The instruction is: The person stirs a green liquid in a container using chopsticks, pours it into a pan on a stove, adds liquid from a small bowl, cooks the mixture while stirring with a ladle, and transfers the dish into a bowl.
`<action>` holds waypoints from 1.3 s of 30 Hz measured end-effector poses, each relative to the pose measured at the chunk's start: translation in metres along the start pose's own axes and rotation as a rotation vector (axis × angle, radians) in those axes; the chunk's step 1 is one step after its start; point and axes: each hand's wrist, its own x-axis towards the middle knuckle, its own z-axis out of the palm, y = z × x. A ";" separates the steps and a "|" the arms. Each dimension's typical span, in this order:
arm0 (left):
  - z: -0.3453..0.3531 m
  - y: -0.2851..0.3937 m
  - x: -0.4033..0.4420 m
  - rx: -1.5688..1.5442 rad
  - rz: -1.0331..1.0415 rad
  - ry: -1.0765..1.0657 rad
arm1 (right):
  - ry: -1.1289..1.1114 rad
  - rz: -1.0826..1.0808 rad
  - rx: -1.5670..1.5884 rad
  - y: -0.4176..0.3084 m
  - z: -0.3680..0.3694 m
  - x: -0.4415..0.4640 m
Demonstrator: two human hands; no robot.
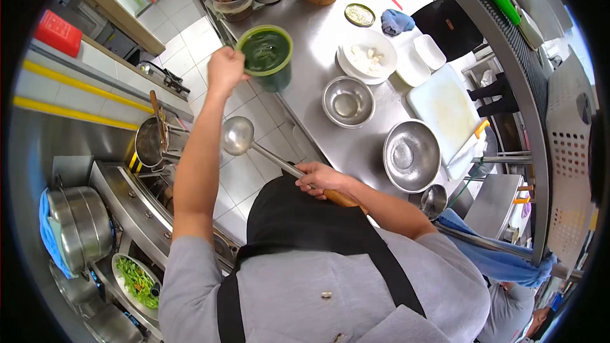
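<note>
the left hand [227, 71], fingers curled, is gripping the rim of a green container [273, 82] on the side facing it. dark green liquid is filling much of the container, which is appearing over the left edge of a steel table [314, 51]; this view is not making clear whether it is resting there or being lifted. the right hand [321, 178] is wrapping its fingers around a long-handled ladle [272, 154], near the wooden end, in front of a black apron [305, 213]. the ladle's round metal bowl is pointing away to the left, hanging above the tiled floor, nearer than the container and apart from it.

on the table, a white bowl [389, 60] is holding pale pieces, to the right of the container. nearer, a small steel bowl [332, 96] is sitting, with a larger steel bowl [391, 159] standing to its right. a white cutting board [438, 101] is lying beyond that larger one. a blue cloth [397, 21] is lying crumpled farther back. at lower left, an oval dish [121, 265] is holding green leaves, just beside a big steel pot [79, 228]
</note>
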 end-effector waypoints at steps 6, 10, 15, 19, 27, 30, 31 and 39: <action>0.061 0.010 0.046 -0.018 0.000 -0.096 | 0.018 0.013 -0.003 -0.006 -0.010 0.007; 0.071 0.022 0.061 0.018 -0.040 -0.175 | 0.040 -0.010 0.014 -0.012 -0.010 0.005; 0.068 0.006 0.074 -0.110 0.005 -0.293 | 0.020 -0.036 -0.006 -0.014 -0.011 0.013; 0.051 0.002 0.076 0.054 0.110 -0.323 | 0.004 -0.053 -0.010 -0.021 -0.002 0.021; 0.001 -0.008 0.062 0.255 0.295 -0.597 | 0.004 -0.047 0.011 -0.034 0.024 0.040; -0.042 -0.014 0.021 -0.850 -0.149 -0.696 | 0.104 -0.028 -0.009 -0.049 0.044 0.057; -0.059 -0.026 0.009 -0.853 -0.152 -0.653 | 0.083 -0.025 0.016 -0.057 0.053 0.063; -0.156 -0.172 -0.163 0.217 -0.117 -0.472 | 0.018 0.202 -0.636 -0.106 0.137 0.179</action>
